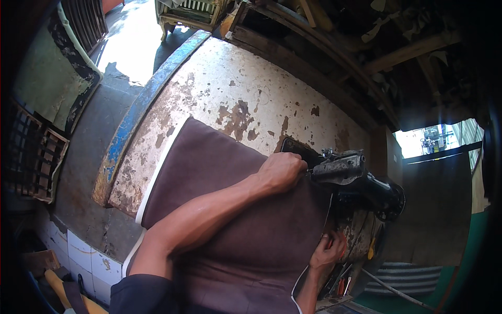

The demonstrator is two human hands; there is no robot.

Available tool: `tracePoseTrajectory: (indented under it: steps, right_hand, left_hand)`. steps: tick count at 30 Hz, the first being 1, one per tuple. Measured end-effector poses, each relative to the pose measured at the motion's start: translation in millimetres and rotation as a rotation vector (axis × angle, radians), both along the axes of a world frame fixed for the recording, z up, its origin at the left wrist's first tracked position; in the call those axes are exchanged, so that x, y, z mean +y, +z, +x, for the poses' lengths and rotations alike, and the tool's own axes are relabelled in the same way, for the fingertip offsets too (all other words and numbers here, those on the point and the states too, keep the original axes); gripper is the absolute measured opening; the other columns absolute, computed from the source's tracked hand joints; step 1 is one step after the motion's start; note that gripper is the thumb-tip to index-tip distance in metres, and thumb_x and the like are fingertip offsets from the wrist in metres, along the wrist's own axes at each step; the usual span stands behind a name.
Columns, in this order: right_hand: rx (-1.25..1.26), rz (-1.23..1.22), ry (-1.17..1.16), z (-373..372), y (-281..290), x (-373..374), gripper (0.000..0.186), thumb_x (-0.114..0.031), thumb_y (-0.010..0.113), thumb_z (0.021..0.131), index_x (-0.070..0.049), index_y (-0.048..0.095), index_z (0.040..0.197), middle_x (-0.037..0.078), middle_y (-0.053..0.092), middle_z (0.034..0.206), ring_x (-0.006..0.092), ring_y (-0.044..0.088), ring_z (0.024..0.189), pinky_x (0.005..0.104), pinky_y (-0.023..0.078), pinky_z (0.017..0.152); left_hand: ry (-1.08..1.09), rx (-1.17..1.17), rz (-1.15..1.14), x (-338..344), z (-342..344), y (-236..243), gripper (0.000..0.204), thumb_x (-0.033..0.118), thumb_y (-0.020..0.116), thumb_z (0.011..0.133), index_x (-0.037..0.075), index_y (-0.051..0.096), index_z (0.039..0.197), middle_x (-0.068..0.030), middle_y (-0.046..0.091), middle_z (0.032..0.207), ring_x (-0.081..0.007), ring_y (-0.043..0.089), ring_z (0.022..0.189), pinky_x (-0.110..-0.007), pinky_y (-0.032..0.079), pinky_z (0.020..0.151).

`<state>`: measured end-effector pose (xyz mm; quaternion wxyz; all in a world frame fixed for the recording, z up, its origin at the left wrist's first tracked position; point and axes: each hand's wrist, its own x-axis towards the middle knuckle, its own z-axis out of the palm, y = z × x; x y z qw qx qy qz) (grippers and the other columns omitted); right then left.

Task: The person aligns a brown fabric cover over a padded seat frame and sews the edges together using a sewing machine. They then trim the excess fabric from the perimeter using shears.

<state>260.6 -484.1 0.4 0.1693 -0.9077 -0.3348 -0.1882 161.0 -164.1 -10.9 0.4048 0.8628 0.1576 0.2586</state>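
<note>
A large piece of dark brown fabric with white piping along its edges lies across the worktable. At its right stands a black sewing machine, its head over the fabric's far right part. My left hand is at the needle end of the machine, fingers curled and pressed together. What the fingertips hold, if anything, is hidden. Nearer to me, my right hand has its fingers bent around the fabric's right edge, beside the white piping. My left forearm crosses over the fabric.
The worktable has worn, peeling white paint and a blue-edged wooden rim. Tools with coloured handles lie at the lower right. Chair frames stand at left, and a wooden rack lines the far side.
</note>
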Motion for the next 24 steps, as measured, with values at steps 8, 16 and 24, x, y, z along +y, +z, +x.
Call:
tracePoseTrajectory:
  steps: [8,16,24]
  right_hand:
    - [0.063,0.103,0.010,8.9,27.0,23.8,0.026,-0.014,0.068,0.095,0.002,0.071,0.116,0.020,0.068,0.120,0.0398,0.061,0.120,0.0501,0.047,0.104]
    - [0.221,-0.002,0.284,-6.5,22.5,109.7,0.027,-0.018,0.069,0.098,-0.002,0.071,0.119,0.018,0.070,0.117,0.0400,0.063,0.113,0.0486,0.051,0.099]
    - [0.177,0.006,0.324,-8.3,13.4,108.8,0.025,-0.017,0.068,0.098,-0.002,0.071,0.118,0.017,0.070,0.118,0.0395,0.063,0.111,0.0489,0.049,0.099]
  left_hand:
    - [-0.004,0.017,0.004,-0.6,3.0,1.4,0.017,0.018,0.067,0.093,0.005,0.076,0.100,-0.0162,0.072,0.098,-0.0389,0.071,0.094,-0.050,0.058,0.083]
    - [-0.021,-0.032,-0.059,6.7,-2.0,-2.3,0.021,0.015,0.071,0.090,0.003,0.077,0.107,-0.0182,0.072,0.099,-0.0400,0.071,0.095,-0.049,0.057,0.087]
    - [-0.061,-0.047,-0.076,10.1,-4.5,-3.1,0.019,0.014,0.070,0.091,0.002,0.076,0.104,-0.0199,0.072,0.099,-0.0408,0.071,0.096,-0.050,0.057,0.087]
